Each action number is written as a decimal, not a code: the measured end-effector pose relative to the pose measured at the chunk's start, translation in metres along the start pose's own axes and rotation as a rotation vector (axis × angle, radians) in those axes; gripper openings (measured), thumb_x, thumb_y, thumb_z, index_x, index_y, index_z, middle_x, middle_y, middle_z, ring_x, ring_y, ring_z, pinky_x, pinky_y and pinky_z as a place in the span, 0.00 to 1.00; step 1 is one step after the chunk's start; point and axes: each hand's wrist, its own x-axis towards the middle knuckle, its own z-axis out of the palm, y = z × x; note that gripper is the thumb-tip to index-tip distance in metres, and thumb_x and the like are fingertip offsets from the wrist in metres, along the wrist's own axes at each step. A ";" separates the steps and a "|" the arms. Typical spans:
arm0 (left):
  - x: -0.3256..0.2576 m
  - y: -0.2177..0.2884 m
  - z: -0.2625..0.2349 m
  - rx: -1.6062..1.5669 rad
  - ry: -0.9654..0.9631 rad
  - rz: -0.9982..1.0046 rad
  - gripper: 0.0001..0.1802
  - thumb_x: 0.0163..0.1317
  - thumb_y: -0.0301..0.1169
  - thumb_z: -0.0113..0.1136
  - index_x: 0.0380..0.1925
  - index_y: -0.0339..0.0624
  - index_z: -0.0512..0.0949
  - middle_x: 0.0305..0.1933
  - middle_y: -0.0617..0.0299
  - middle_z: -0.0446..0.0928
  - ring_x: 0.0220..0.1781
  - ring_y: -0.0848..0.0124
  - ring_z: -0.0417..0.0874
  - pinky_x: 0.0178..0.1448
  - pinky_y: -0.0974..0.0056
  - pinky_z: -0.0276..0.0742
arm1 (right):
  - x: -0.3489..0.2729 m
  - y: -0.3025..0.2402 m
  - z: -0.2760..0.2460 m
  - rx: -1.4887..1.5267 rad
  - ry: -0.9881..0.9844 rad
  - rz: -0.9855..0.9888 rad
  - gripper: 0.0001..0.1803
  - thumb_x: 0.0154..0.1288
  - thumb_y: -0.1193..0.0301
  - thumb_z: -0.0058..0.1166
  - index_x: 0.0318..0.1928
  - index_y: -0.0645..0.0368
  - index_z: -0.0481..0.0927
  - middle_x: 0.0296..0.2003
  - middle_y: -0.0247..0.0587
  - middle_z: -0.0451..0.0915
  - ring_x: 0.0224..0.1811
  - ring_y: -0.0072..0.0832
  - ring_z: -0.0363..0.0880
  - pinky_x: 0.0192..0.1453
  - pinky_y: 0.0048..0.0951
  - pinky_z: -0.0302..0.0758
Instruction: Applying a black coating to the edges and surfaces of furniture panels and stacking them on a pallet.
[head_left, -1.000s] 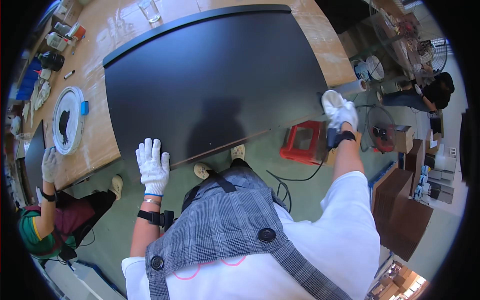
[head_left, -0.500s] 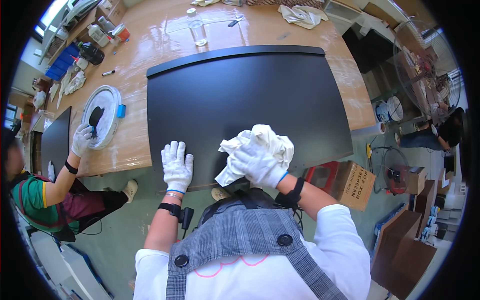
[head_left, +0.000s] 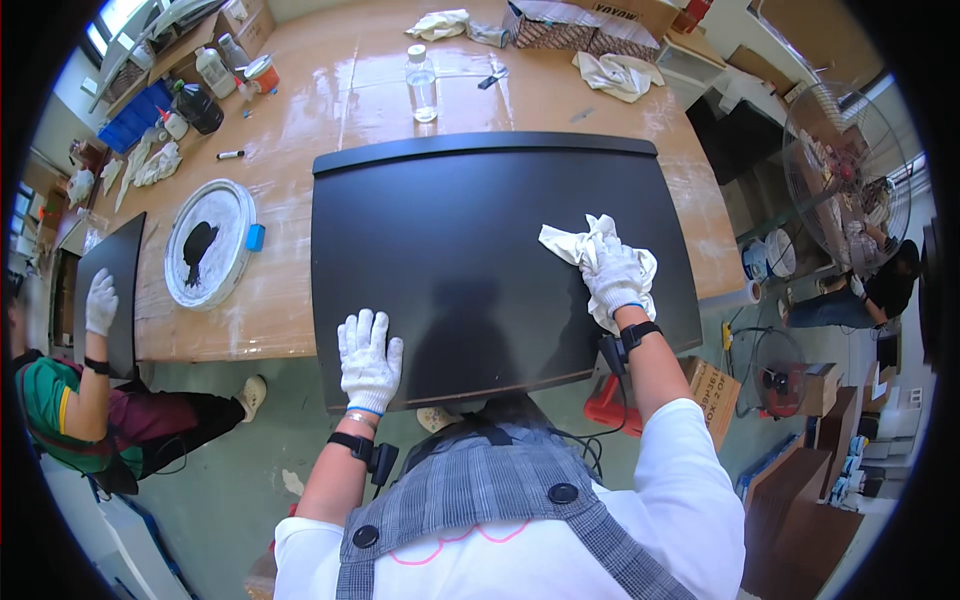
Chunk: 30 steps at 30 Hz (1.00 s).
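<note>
A large black panel (head_left: pixel 480 220) with a raised strip along its far edge lies on the table before me. My gloved left hand (head_left: pixel 369 362) rests flat on the panel's near left corner, fingers slightly spread and nothing in them. At the right side of the panel, my gloved right hand (head_left: pixel 611 276) grips a crumpled white cloth (head_left: pixel 570 243) and presses it against the black surface. Folds of the cloth stick out beyond the fingers on both sides. Both gloves are white knit with blue cuffs.
The wrapped table (head_left: pixel 270 330) carries a clear bottle (head_left: pixel 422 90) just beyond the panel. Left of it lies a round white lid (head_left: pixel 247 215) with black paste and a blue block (head_left: pixel 255 238). A co-worker's gloved hand (head_left: pixel 101 303) is over another dark panel (head_left: pixel 105 265). A fan (head_left: pixel 850 175) stands right.
My right hand has slid the cloth rightward and away from me across the panel. The left hand stays flat near the corner. The co-worker's hand has left the lid for the other panel.
</note>
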 end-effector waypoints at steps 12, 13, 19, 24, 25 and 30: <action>0.003 0.004 -0.002 0.016 -0.043 -0.051 0.30 0.62 0.37 0.63 0.65 0.46 0.73 0.73 0.49 0.67 0.76 0.45 0.62 0.81 0.43 0.52 | 0.191 0.124 -0.044 -0.004 -0.380 0.299 0.37 0.59 0.37 0.54 0.59 0.50 0.83 0.64 0.48 0.75 0.63 0.49 0.77 0.70 0.45 0.71; 0.003 0.004 -0.002 0.017 -0.052 -0.056 0.30 0.63 0.36 0.62 0.65 0.46 0.73 0.73 0.49 0.67 0.77 0.45 0.61 0.81 0.43 0.52 | 0.203 0.126 -0.048 -0.036 -0.185 0.254 0.35 0.61 0.40 0.55 0.58 0.52 0.83 0.62 0.51 0.78 0.64 0.50 0.76 0.69 0.44 0.71; 0.006 0.008 -0.005 0.051 -0.135 -0.092 0.30 0.63 0.36 0.60 0.66 0.46 0.72 0.74 0.47 0.65 0.77 0.43 0.60 0.81 0.42 0.50 | 0.332 0.077 -0.052 0.313 -0.097 0.265 0.32 0.65 0.44 0.54 0.58 0.54 0.83 0.60 0.51 0.80 0.63 0.48 0.78 0.64 0.50 0.75; 0.010 0.009 -0.007 0.066 -0.164 -0.119 0.30 0.64 0.38 0.58 0.66 0.45 0.71 0.74 0.46 0.64 0.77 0.41 0.59 0.81 0.41 0.50 | 0.400 0.041 -0.018 0.369 -0.225 0.378 0.34 0.64 0.42 0.54 0.62 0.52 0.80 0.66 0.47 0.75 0.69 0.47 0.73 0.70 0.47 0.71; 0.010 0.009 -0.008 0.064 -0.168 -0.122 0.30 0.64 0.38 0.58 0.66 0.45 0.71 0.74 0.46 0.64 0.77 0.41 0.59 0.81 0.41 0.50 | 0.409 0.038 -0.011 0.329 -0.231 0.353 0.33 0.64 0.44 0.55 0.62 0.51 0.81 0.66 0.45 0.75 0.69 0.46 0.73 0.69 0.47 0.72; 0.010 0.009 -0.009 0.104 -0.230 -0.155 0.30 0.70 0.43 0.53 0.69 0.46 0.68 0.76 0.46 0.61 0.78 0.42 0.58 0.81 0.42 0.50 | 0.441 0.035 0.012 0.156 -0.286 0.184 0.24 0.67 0.59 0.52 0.60 0.52 0.82 0.65 0.45 0.76 0.69 0.48 0.73 0.69 0.49 0.72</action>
